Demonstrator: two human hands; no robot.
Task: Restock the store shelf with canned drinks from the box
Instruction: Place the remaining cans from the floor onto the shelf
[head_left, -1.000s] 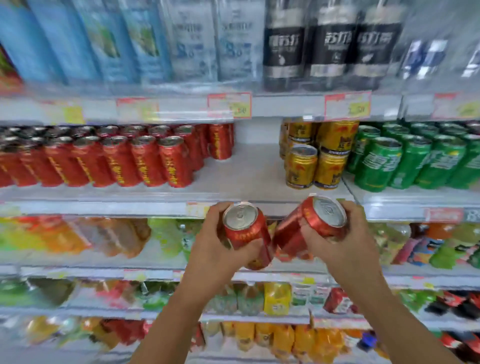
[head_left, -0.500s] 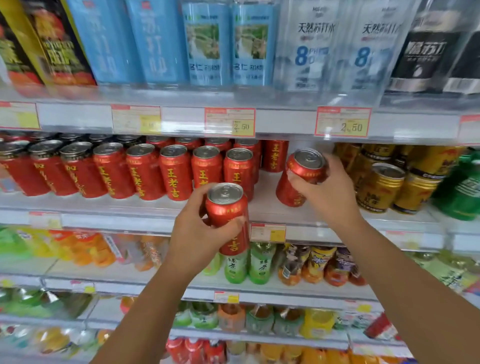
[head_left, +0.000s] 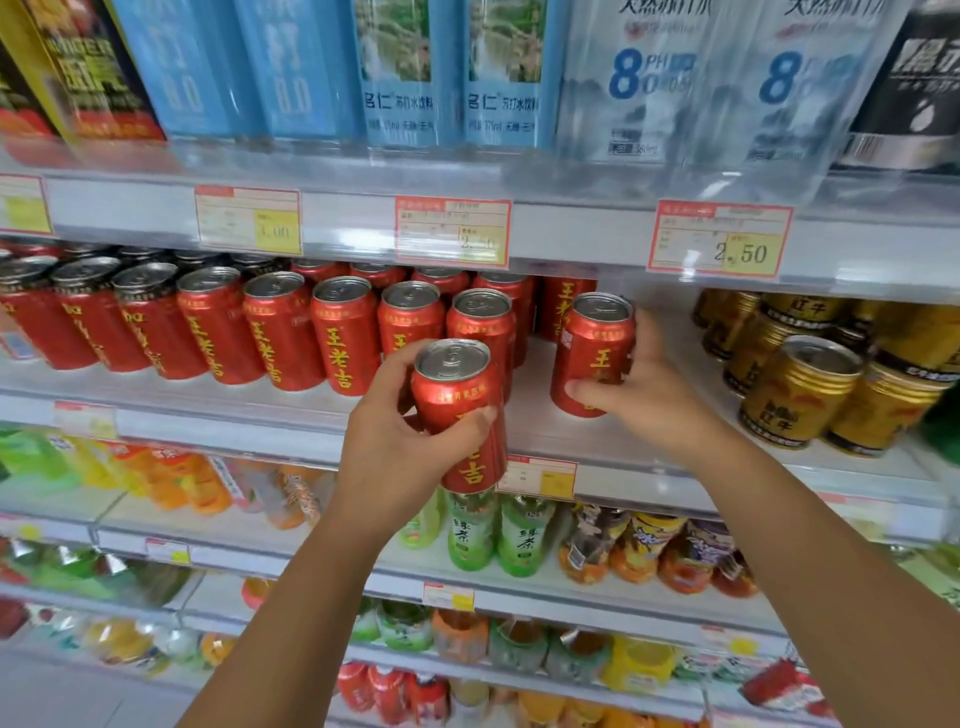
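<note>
fingers of each hand wrap a red can: left hand (head_left: 395, 441) before the shelf (head_left: 540, 431), right hand (head_left: 644, 400) on it.

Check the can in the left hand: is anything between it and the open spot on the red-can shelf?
Partly. The left hand holds its red can directly in front of the front-row red cans. The bare shelf gap lies to its right, where the right hand is setting another can.

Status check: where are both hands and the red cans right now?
Left hand gripping a red drink can in front of the shelf edge. Right hand holding a second red can upright on the white shelf. Gap there looks clear.
</note>
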